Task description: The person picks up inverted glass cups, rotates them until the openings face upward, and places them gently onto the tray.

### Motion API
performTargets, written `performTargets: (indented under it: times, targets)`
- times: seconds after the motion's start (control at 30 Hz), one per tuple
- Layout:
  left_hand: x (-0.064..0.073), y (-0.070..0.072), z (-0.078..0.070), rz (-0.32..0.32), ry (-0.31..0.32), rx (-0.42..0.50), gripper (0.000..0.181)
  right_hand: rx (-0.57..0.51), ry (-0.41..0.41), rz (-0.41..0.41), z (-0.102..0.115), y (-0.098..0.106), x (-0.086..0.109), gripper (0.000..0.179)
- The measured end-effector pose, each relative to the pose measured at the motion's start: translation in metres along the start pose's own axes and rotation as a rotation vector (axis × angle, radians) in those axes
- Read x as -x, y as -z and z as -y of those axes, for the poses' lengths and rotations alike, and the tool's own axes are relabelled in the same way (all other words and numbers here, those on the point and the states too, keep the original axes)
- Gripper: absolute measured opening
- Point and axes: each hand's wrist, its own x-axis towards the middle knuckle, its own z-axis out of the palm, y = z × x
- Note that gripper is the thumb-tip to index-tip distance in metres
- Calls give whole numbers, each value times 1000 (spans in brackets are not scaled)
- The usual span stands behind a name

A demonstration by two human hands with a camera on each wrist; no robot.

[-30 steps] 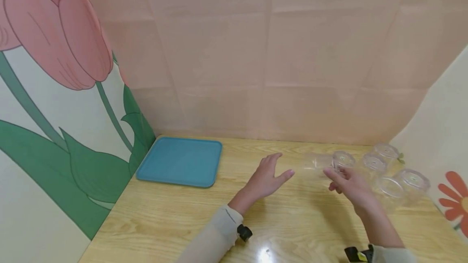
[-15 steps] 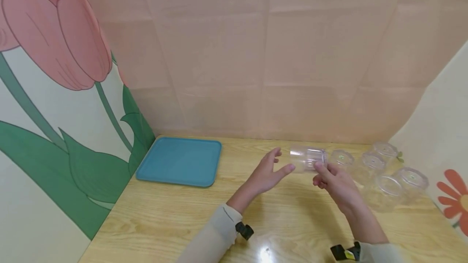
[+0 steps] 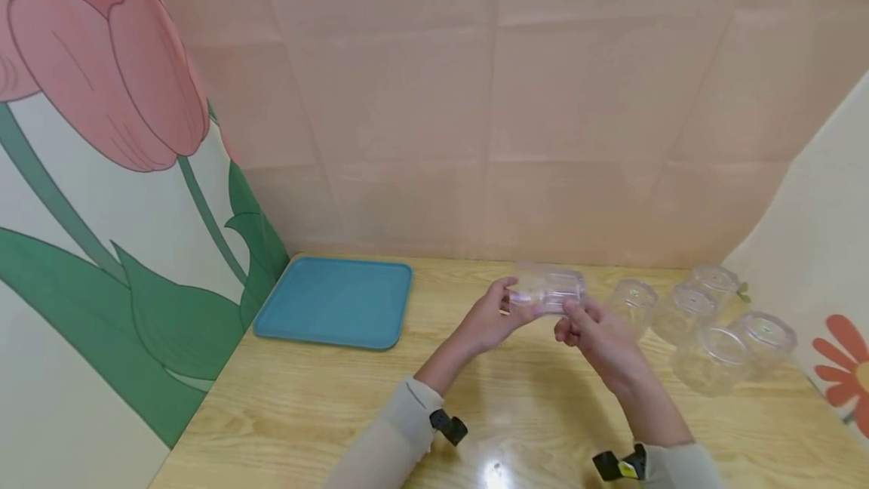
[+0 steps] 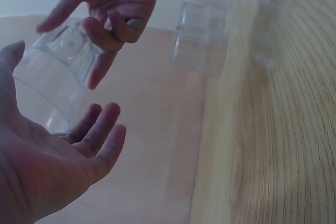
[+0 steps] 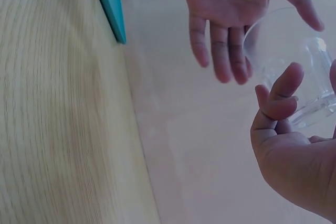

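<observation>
A clear plastic cup (image 3: 546, 289) lies sideways in the air above the table, its faceted base to the right and its mouth to the left. My right hand (image 3: 604, 345) pinches it by the base end, between thumb and fingers. Around the mouth end is my left hand (image 3: 485, 323), thumb on the near side and fingers on the far side. In the left wrist view the left hand's fingers (image 4: 94, 129) are relaxed and spread beside the cup's wall (image 4: 47, 80). The right wrist view shows the left palm (image 5: 228, 3) facing the cup's mouth.
Several more clear cups (image 3: 631, 308) stand grouped at the right of the wooden table (image 3: 380, 398), most with their bases up. A blue tray (image 3: 333, 300) lies at the back left, near the pink backdrop (image 3: 434, 134). Flower-printed walls flank both sides.
The right hand has carried the cup leftward from beside the other cups to the left hand. The left hand has stayed nearly in place, and the cup's mouth now sits between its thumb and fingers.
</observation>
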Motion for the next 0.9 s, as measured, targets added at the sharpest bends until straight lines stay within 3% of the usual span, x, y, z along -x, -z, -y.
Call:
performTargets:
  times: [0.2, 0.43, 0.57, 0.9]
  targets:
    - [1, 10, 1, 49, -10, 174, 86, 36, 11, 45, -1, -5, -3, 14]
    - [3, 19, 0, 38, -30, 261, 78, 78, 9, 94, 0, -8, -8, 25]
    - [3, 22, -1, 25, -36, 289, 78, 98, 2, 104, 0, -11, -11, 36]
    - [6, 35, -5, -2, -41, 235, 76, 187, 11, 124, 6, -12, -14, 42]
